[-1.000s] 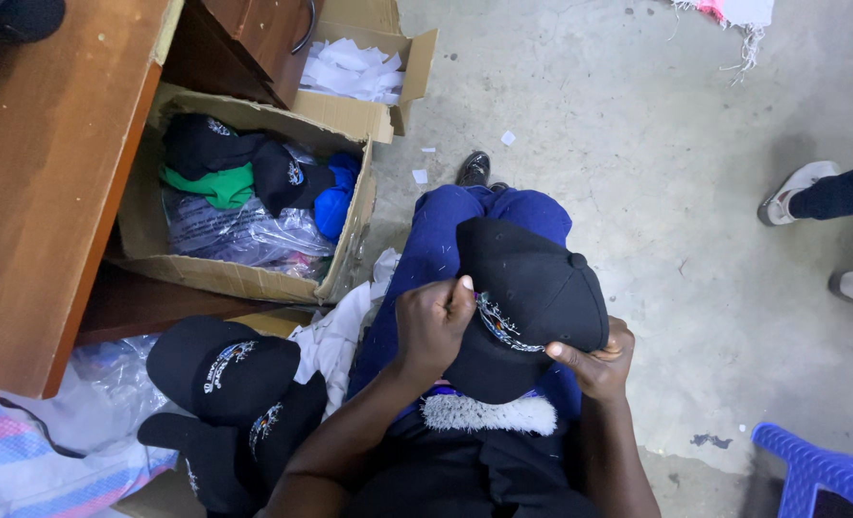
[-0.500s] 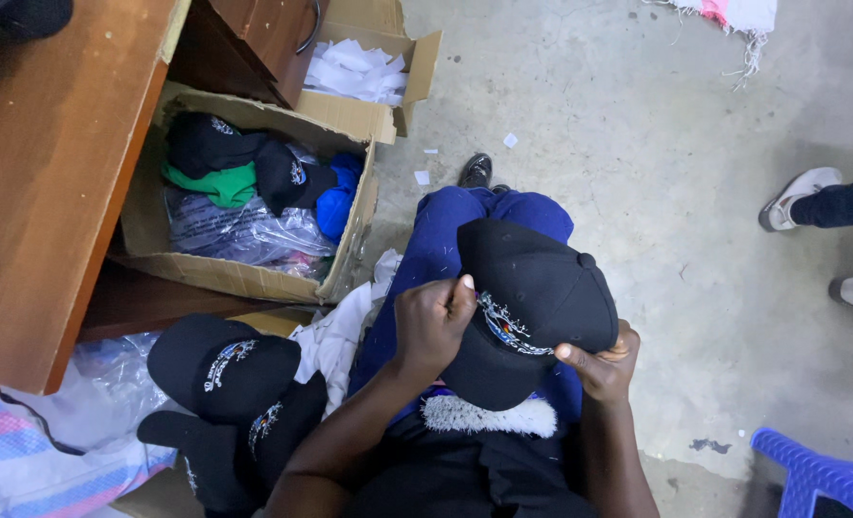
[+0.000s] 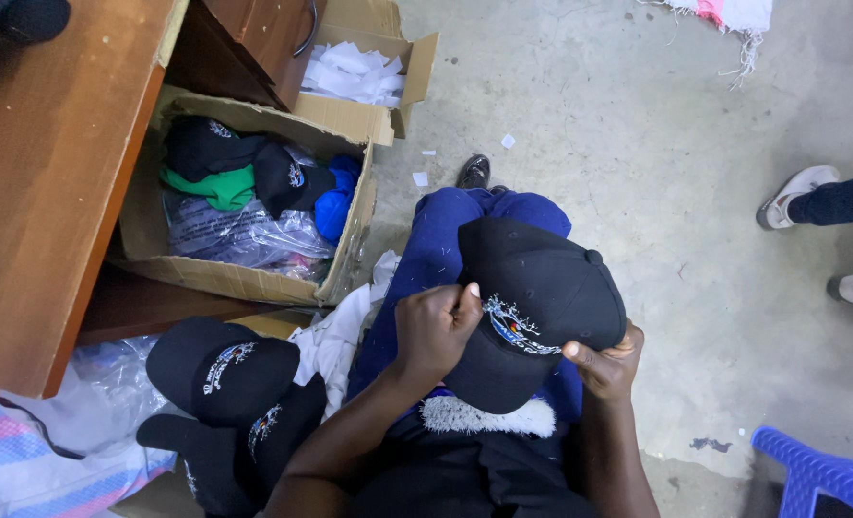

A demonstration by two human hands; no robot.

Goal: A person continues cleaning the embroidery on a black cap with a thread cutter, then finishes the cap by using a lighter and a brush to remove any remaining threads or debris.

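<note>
Both hands grip one black fabric baseball cap with an embroidered front (image 3: 542, 288), held over the lap. Left hand (image 3: 436, 326) pinches at the embroidery, fingers closed; right hand (image 3: 604, 360) curls round the brim's right edge. Steadying the brim firmly should keep the front panel taut.

The black cap (image 3: 542, 297) in the middle of the frame covers most of the lap, and its inside does not show. The left hand (image 3: 434, 331) hides part of the cap's front picture, which is too small to make out anyway. The right hand (image 3: 607, 363) sits half under the cap's edge, so its fingers are hidden. At the right edge, another person's leg (image 3: 844, 200) and 2 shoes are cut off. The blue stool (image 3: 815, 477) in the lower right corner is cut off too. In the cardboard box (image 3: 345, 254) at the upper left, clear bags blur what lies below.
</note>
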